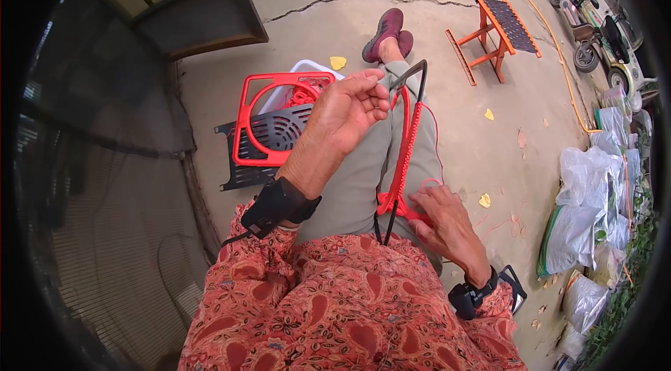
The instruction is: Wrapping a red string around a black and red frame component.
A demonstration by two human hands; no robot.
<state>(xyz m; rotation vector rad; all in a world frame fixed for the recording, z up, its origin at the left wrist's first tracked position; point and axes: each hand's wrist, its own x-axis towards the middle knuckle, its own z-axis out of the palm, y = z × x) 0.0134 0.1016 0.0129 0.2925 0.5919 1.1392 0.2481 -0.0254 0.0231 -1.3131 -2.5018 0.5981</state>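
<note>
A black rod frame (pixel 423 77) stands tilted over my lap, one long side wrapped in tightly woven red cord (pixel 405 154). My left hand (pixel 360 102) is raised beside its far corner, fingers curled into a pinch. What lies between those fingertips is too small to make out. Lower down, my right hand (pixel 447 224) grips the near end of the frame, where red bands (pixel 393 204) cross it. A thin red strand loops from the far end down toward my right hand. Part of the frame's near end is hidden by that hand.
Left of my legs, a red plastic frame (pixel 242 119) and a black slotted panel (pixel 244 176) lean by a white basin (pixel 307 66) holding red cord. An orange folding stool (pixel 493 39) stands ahead to the right. Filled plastic bags (pixel 583 231), a yellow hose (pixel 559 56) and parked vehicles (pixel 608 35) line the right.
</note>
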